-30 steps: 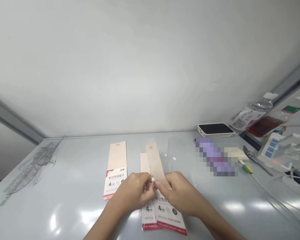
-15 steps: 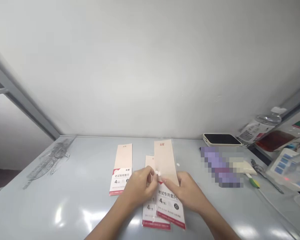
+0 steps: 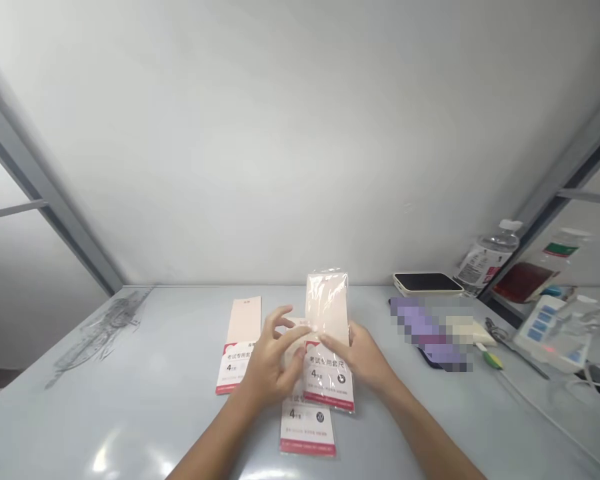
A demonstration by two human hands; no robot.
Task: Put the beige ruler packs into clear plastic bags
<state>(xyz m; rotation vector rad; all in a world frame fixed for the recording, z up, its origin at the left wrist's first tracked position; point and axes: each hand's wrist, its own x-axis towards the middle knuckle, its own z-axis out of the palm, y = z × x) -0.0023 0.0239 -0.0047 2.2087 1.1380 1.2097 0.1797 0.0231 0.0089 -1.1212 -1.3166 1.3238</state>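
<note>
My right hand [image 3: 367, 357] grips the right edge of a clear plastic ruler-set packet [image 3: 329, 383], its thumb across the front. The packet has a pale pink upper part and a white label with red bands. My left hand [image 3: 275, 363] is at the packet's left side with fingers spread, its index fingertip near a small white spot [image 3: 314, 329] at the packet's middle. Beneath lies a second packet [image 3: 307, 433], partly hidden by the left hand and the upper packet. A third packet [image 3: 243, 323] lies to the left, its lower right corner behind my left hand.
On the right are a phone [image 3: 427, 283], a blurred-out purple item [image 3: 425, 333], a white cable [image 3: 530, 397] and a power strip [image 3: 550, 333]. Bottles, one clear [image 3: 487, 260] and one with dark red liquid [image 3: 523, 280], stand beyond. Dark drawn marks [image 3: 100, 330] are on the table at left.
My left fingers have gone from a pinch at the white spot to spread apart. The packet in my right hand now looks shorter and its lower edge sits higher. The view has shifted slightly.
</note>
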